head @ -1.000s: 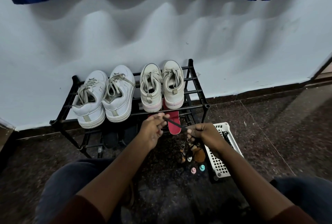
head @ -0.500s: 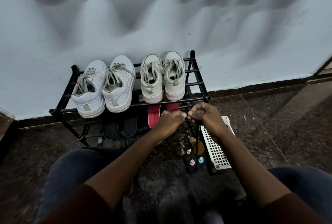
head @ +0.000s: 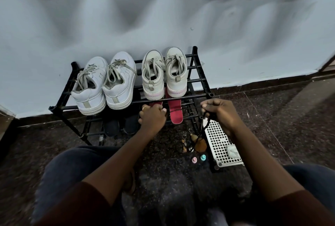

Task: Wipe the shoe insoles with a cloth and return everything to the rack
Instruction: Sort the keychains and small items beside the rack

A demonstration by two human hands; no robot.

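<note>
Insoles [head: 175,113], red, on lower rack [head: 196,95] shelf

Single head-worn wide-angle view, set above and just in front of the black shoe rack [head: 192,96], facing forward and down at close range: wall [head: 163,26] behind the rack fills the top half, floor [head: 272,117] and the wearer's knees [head: 72,162] lie below it.

Keyrings [head: 200,144], pink cap [head: 194,160], teal cap [head: 203,157] on dark floor [head: 275,135], just beside white perforated tray [head: 217,142].
</note>
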